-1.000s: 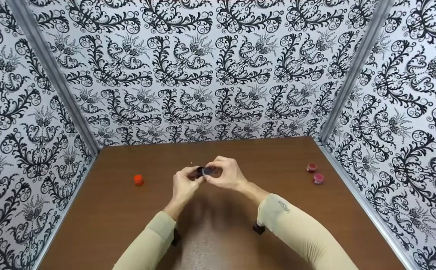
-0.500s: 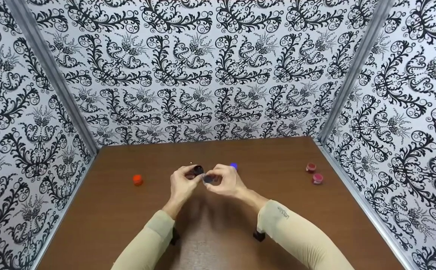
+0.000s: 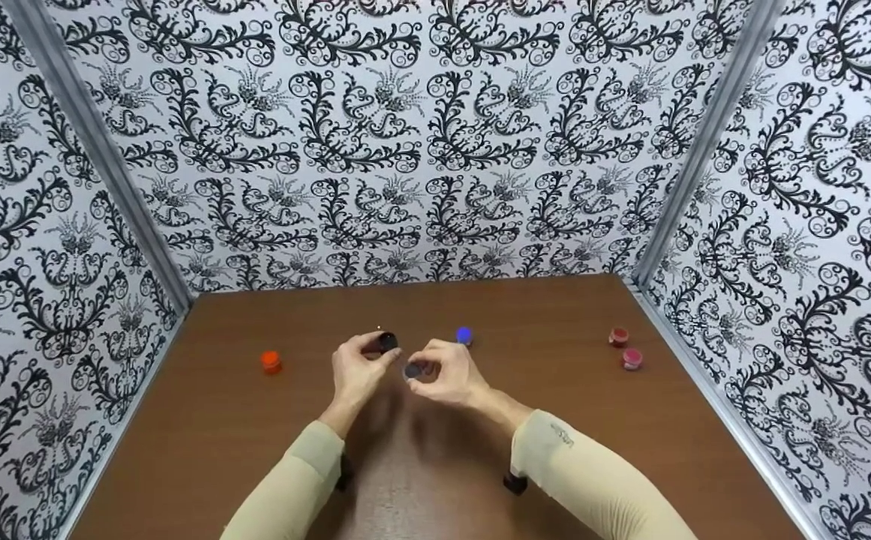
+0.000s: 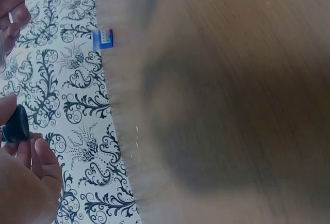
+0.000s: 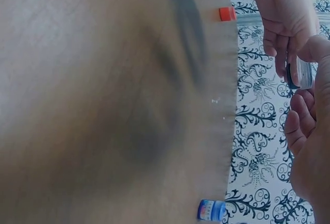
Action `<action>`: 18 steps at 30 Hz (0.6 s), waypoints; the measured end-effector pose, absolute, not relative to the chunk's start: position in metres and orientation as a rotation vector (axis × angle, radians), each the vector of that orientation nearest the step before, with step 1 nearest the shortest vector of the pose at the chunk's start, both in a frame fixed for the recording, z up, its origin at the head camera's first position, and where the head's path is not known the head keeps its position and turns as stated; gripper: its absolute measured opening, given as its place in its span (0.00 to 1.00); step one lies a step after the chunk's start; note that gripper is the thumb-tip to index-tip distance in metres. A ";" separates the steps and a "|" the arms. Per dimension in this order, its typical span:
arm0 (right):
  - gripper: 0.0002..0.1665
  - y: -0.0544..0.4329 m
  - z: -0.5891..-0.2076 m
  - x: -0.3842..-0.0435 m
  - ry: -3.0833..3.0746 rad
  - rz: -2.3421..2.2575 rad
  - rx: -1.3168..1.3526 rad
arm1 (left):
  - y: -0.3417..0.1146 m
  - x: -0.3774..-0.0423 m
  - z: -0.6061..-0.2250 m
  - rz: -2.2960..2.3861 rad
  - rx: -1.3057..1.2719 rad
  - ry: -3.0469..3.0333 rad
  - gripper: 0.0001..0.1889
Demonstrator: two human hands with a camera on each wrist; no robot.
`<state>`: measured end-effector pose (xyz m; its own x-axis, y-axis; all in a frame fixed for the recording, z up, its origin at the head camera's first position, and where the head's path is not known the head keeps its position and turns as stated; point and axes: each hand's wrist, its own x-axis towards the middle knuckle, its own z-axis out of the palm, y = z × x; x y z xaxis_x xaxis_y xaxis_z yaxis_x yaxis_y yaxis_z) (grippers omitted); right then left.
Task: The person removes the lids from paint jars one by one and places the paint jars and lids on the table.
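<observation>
In the head view my left hand pinches a small black cup-shaped piece, its dark round mouth facing me. The left wrist view shows this black piece between thumb and fingers. My right hand holds a small clear round container, whose end looks dark grey. Seen from the right wrist, the clear container sits at the thumb and fingertips, overlapping the left hand's black piece. The two held pieces are apart in the head view, above the table.
On the brown table stand an orange jar at left, a blue jar behind my right hand, and a red jar and pink jar at right. Patterned walls enclose the back and sides.
The black piece and clear container, together a second ago, have come apart. My left hand moved slightly left, my right hand slightly down. The blue jar, hidden before, now shows.
</observation>
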<state>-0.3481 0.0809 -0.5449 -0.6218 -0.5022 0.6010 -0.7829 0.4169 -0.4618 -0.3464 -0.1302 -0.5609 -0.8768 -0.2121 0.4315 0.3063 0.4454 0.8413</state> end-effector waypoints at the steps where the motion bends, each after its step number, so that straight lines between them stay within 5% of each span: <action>1: 0.16 0.080 -0.547 -0.347 -2.313 1.048 1.102 | -0.131 -0.347 -0.562 -1.428 -0.068 -2.225 0.19; 18: 0.18 0.070 -0.568 -0.338 -2.439 1.072 1.084 | -0.144 -0.370 -0.571 -1.320 0.084 -2.267 0.17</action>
